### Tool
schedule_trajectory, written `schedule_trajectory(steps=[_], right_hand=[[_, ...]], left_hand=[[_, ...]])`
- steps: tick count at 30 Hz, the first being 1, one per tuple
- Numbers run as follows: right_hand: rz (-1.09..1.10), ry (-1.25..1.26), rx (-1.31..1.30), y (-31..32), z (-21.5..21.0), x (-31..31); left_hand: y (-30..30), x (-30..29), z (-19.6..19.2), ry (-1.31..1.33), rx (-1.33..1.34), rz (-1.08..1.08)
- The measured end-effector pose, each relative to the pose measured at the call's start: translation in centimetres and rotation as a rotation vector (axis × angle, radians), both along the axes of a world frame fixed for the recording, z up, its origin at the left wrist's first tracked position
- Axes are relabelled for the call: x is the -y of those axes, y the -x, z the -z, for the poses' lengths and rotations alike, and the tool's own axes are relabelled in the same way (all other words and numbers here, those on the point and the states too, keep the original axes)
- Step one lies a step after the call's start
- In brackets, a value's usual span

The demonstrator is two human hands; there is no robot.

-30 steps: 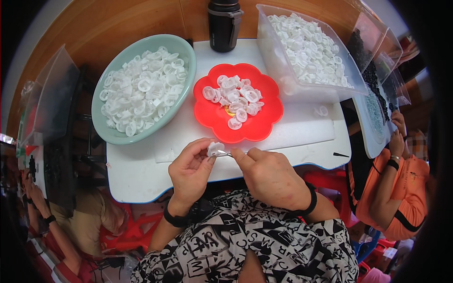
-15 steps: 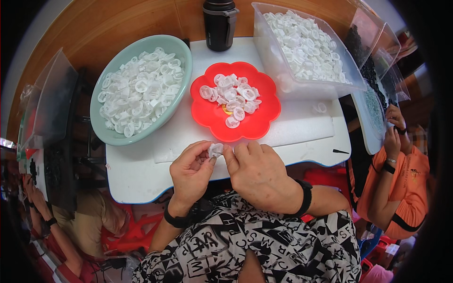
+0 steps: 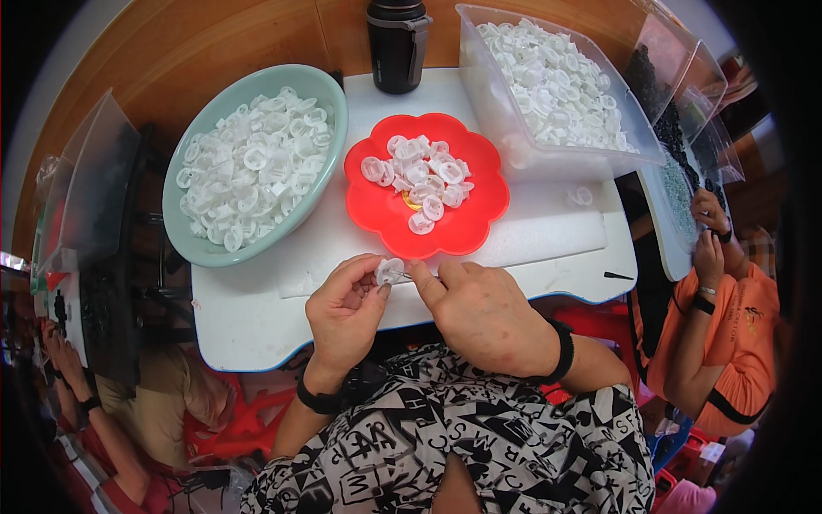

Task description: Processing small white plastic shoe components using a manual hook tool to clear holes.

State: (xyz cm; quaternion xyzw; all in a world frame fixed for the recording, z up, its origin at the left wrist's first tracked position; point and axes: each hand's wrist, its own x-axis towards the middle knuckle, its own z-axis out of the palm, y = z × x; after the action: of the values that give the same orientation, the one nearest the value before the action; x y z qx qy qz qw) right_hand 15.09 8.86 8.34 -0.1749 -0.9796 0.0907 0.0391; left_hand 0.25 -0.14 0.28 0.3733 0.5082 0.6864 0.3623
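Observation:
My left hand (image 3: 344,310) pinches a small white plastic ring part (image 3: 391,271) between thumb and fingers, just above the near edge of the white table (image 3: 248,321). My right hand (image 3: 481,310) meets it from the right, its fingertips on the same part and on a thin metal pin. Right behind them sits a red flower-shaped plate (image 3: 377,206) with several white parts on it. A pale green bowl (image 3: 193,244) heaped with white parts stands to the left.
A clear plastic bin (image 3: 505,141) full of white parts is at the back right, and a black bottle (image 3: 396,47) at the back middle. A person in orange (image 3: 728,317) works at the right. Other people's arms show at the lower left.
The view has shifted slightly. Both hands stay together on the white part at the table's near edge, with only small finger movements.

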Motion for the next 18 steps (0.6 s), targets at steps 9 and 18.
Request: schedule_trajectory(steps=[9,18], right_hand=[[0.022,0.19,0.065,0.4,-0.1,-0.3],[0.014,0.207,-0.068,-0.1,-0.1,-0.4]], left_hand=[[-0.1,-0.2,0.2,-0.024,-0.145,-0.037],[0.7,-0.2,-1.1,-0.064,-0.437,-0.159]])
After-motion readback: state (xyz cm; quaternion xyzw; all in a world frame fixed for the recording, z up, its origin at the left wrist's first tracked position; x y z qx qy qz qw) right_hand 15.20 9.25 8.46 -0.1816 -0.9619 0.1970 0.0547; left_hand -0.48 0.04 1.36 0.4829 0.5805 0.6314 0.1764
